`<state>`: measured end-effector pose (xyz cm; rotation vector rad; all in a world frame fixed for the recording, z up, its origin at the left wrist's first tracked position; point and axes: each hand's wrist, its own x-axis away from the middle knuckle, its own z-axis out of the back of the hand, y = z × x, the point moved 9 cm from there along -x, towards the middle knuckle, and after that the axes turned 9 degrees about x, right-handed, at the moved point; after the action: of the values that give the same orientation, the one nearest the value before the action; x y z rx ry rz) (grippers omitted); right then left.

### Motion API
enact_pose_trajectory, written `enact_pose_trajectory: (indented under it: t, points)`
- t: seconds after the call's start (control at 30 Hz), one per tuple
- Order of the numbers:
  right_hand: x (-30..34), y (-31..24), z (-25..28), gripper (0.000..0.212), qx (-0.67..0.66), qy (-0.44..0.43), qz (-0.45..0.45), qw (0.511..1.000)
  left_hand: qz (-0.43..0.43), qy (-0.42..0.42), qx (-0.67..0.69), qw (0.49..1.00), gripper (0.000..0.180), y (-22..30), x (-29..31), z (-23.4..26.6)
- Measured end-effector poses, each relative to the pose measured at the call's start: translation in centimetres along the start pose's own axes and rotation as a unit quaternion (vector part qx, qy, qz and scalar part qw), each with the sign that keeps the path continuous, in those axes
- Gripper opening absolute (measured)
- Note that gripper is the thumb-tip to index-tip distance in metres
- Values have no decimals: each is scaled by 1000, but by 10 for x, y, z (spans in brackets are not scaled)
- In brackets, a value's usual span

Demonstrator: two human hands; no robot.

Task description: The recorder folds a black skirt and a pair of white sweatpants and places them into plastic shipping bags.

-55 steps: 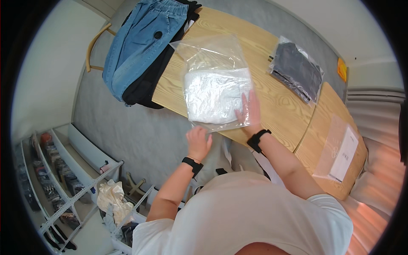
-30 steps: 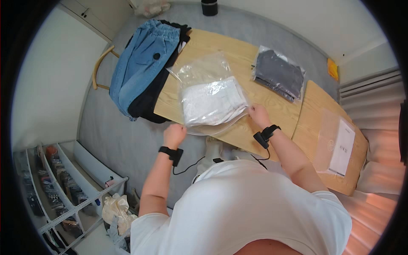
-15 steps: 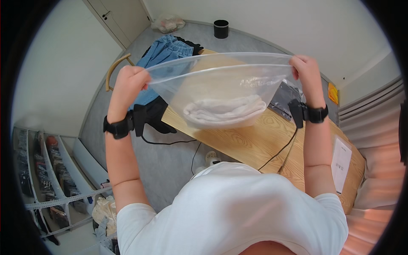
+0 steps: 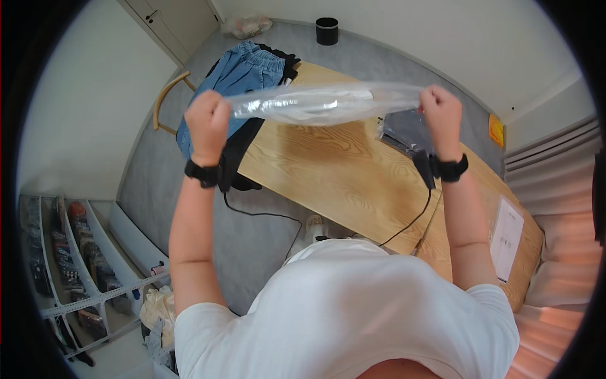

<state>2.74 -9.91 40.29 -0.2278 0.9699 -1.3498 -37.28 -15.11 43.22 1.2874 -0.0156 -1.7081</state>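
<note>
A clear plastic bag [image 4: 303,104] is stretched between my two raised hands above the wooden table. My left hand [image 4: 207,119] is closed on its left upper corner. At the opposite corner my right hand [image 4: 440,114] grips the plastic in the same way. White folded cloth shows faintly through the film, foreshortened and partly lost in glare and blur. On the table behind my right wrist lies a dark folded garment in clear wrapping [image 4: 404,129]. Each wrist wears a black strap with a cable.
Blue jeans [image 4: 249,69] and black clothing hang over the far left of the wooden table [image 4: 328,177]. A curved wooden chair back [image 4: 165,95] stands beside them. White paper [image 4: 507,239] lies at right. Shelf bins [image 4: 88,265] hold packaged items. A black bin [image 4: 327,30] stands behind.
The bag has swung from hanging open to a flat, narrow band seen nearly edge-on. My left hand moved slightly right, my right hand slightly left. Both hands kept hold.
</note>
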Motion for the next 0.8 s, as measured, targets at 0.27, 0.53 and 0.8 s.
enact_pose_trajectory:
  t: [0.27,0.53,0.8]
  points:
    - [196,127,-101,19,207,-196,-2,959,201,-199,-53,958,19,-70,261,-87]
    - [319,205,-150,31,159,-473,-91,862,404,-461,-51,788,27,-110,420,-108]
    - [241,261,-189,46,47,-396,-289,870,524,-271,141,795,55,-193,377,-133]
